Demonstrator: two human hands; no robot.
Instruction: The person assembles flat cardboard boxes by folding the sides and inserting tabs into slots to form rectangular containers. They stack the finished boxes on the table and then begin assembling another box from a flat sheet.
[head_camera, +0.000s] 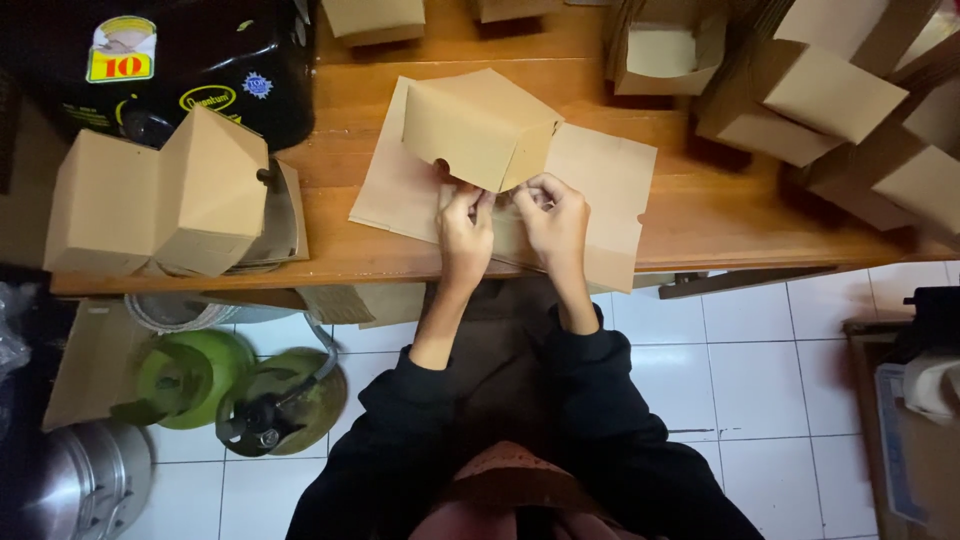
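While the person bends over the wooden table (720, 215), a folded brown cardboard box (480, 128) sits on a flat cardboard sheet (600, 190) near the table's front edge. To the left two more folded boxes (165, 200) stand side by side, and behind them is a black container (200, 60) with a yellow and red label (120, 50) and a small blue round sticker (258, 85). A pile of finished boxes (850, 110) fills the right end of the table. Below the table, green gas cylinders (190, 378) stand on white floor tiles. Both arms, in dark sleeves, reach forward. The left hand (466, 228) and right hand (553, 215) are close together, fingers curled and pinching the near lower edge of the box.
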